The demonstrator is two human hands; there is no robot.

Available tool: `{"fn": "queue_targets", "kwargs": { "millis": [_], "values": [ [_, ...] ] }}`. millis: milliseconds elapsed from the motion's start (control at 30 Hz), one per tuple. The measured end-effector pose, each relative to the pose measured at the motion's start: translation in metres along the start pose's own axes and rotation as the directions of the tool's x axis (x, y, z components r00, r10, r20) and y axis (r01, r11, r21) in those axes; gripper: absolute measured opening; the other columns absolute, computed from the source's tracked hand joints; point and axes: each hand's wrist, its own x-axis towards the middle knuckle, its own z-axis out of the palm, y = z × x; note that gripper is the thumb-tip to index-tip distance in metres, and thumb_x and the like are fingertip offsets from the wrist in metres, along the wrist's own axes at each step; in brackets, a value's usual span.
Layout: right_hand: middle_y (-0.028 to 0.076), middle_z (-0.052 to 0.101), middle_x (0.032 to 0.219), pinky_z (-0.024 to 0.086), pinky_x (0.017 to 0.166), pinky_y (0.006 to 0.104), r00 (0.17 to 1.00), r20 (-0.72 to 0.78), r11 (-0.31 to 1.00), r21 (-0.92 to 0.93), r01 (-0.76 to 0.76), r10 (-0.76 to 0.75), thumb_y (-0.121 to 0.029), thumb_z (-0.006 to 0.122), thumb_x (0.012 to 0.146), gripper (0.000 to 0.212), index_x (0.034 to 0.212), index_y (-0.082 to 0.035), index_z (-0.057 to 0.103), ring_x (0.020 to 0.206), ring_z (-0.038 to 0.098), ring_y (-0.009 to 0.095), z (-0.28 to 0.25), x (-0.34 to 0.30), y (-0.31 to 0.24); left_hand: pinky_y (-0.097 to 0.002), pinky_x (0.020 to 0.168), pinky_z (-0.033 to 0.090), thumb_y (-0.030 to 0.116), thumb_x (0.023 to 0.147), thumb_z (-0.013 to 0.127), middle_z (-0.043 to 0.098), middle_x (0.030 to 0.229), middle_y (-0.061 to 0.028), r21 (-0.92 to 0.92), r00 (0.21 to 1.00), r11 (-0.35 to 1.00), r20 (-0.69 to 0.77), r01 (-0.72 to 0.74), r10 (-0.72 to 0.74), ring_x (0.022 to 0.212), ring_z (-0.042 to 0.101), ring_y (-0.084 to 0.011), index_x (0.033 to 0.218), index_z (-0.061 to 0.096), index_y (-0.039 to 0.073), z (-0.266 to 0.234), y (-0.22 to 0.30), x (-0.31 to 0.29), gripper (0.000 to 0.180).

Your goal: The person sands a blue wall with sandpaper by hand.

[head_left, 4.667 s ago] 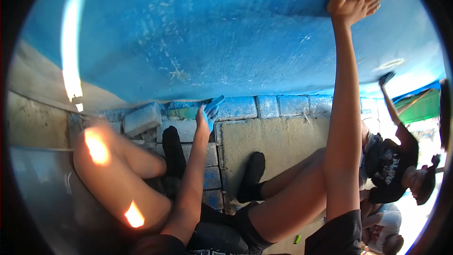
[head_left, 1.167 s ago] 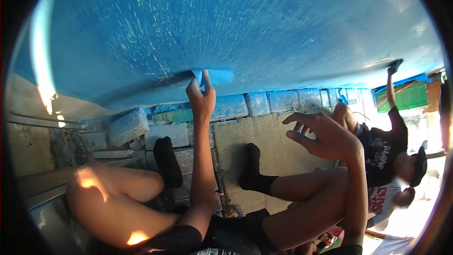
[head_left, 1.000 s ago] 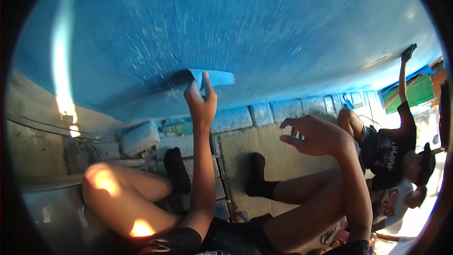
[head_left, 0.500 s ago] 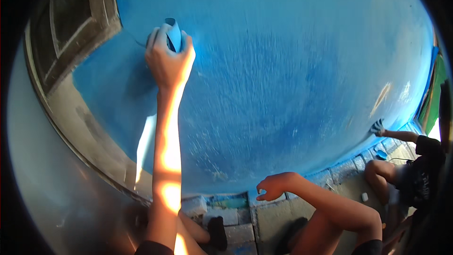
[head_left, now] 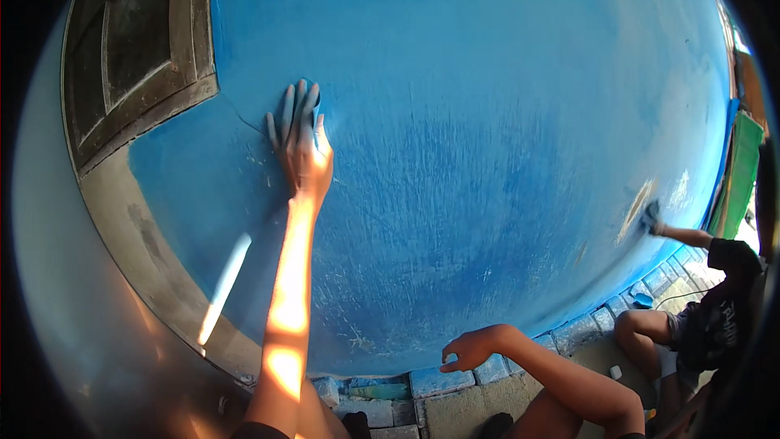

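Against the blue wall (head_left: 455, 162), my left hand (head_left: 304, 158) lies nearly flat, its fingers pointing up over a curled piece of sandpaper (head_left: 317, 102). Only the sandpaper's bent edge shows, beside the fingers; the rest is hidden under my hand. The wall around it has pale vertical streaks and scratches. My right hand (head_left: 469, 349) hangs low in front of the wall's foot, beyond my bent knee. It holds nothing visible, with the fingers loosely bent and the thumb apart.
A framed brown window (head_left: 138, 49) is at upper left, with bare grey plaster (head_left: 134, 211) below. At right, a co-worker (head_left: 727, 293) sits low, one gloved hand (head_left: 652, 218) on the wall near a scraped patch. Bricks (head_left: 491, 369) line the wall's foot.
My left hand has flattened from a grip round the curled sandpaper into a press against the wall. The view has shifted, and my right hand stays low and bent.
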Motion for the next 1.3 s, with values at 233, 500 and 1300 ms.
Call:
{"fn": "queue_targets", "kwargs": {
  "millis": [233,500,1300],
  "values": [
    [0.015,0.061,0.113,0.044,0.091,0.0404,0.987,-0.081,0.980,0.126,0.151,-0.142,-0.061,0.040,0.089,0.066,0.129,-0.009,0.048,0.107,0.057,0.031,0.037,-0.038,0.003,-0.0564,0.110,0.015,0.015,0.090,0.051,0.037,0.145,-0.0014,-0.083,0.991,0.995,0.115,-0.064,0.073,0.137,0.027,-0.0238,0.136,0.045,0.024,0.029,0.075,-0.011,0.047],
    [0.010,0.067,0.101,0.050,0.080,0.0359,0.981,-0.052,0.953,0.254,-0.166,0.185,-0.060,0.044,0.087,0.060,0.114,-0.009,0.059,0.088,0.065,0.021,0.064,-0.057,0.088,-0.0504,0.110,0.024,-0.006,0.080,0.049,0.036,0.146,0.0014,-0.450,0.779,0.782,0.252,-0.430,0.574,0.137,0.027,-0.0177,0.134,0.045,0.026,0.060,0.154,-0.100,0.063],
    [0.012,0.063,0.111,0.046,0.088,0.0382,0.991,0.105,0.950,0.294,-0.107,0.079,-0.062,0.038,0.089,0.063,0.121,-0.010,0.055,0.098,0.062,0.024,0.041,-0.047,0.047,-0.0569,0.109,0.013,0.015,0.091,0.047,0.038,0.145,-0.0016,0.008,0.972,0.980,-0.127,0.198,-0.195,0.138,0.026,-0.0255,0.134,0.047,0.017,0.024,0.052,0.010,0.044]
  ]
}}
